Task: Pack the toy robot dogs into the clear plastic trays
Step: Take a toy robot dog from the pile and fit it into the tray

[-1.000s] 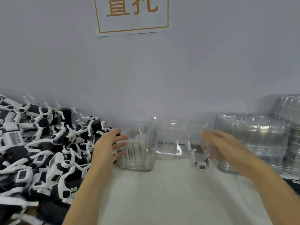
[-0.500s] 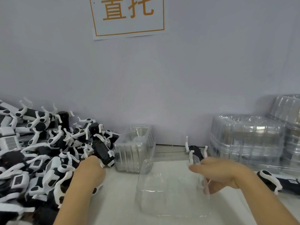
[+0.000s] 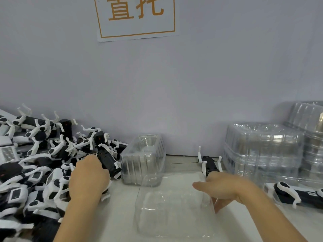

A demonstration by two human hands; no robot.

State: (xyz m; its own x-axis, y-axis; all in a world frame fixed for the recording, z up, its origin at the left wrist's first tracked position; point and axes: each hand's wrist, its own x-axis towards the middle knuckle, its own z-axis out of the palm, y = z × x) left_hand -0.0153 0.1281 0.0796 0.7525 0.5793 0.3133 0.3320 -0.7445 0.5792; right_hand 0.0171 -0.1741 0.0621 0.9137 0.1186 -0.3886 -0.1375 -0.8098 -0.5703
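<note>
An empty clear plastic tray (image 3: 173, 205) lies open side up on the white table in front of me. My right hand (image 3: 223, 189) grips its right rim, thumb over the edge. My left hand (image 3: 89, 179) is closed around a black and white toy robot dog (image 3: 109, 163) at the right edge of a big pile of toy robot dogs (image 3: 38, 159). Another dog (image 3: 208, 163) lies on its back just behind my right hand. A further dog (image 3: 295, 194) lies on its side at the right.
A stack of nested clear trays (image 3: 145, 158) lies on its side against the grey wall, beside the pile. Tall stacks of clear trays (image 3: 265, 151) fill the back right. A paper sign (image 3: 136, 16) hangs on the wall above.
My right hand pulled one clear tray off the stack and set it down toward me. My left hand left the stack, moved to the pile and closed on a dog.
</note>
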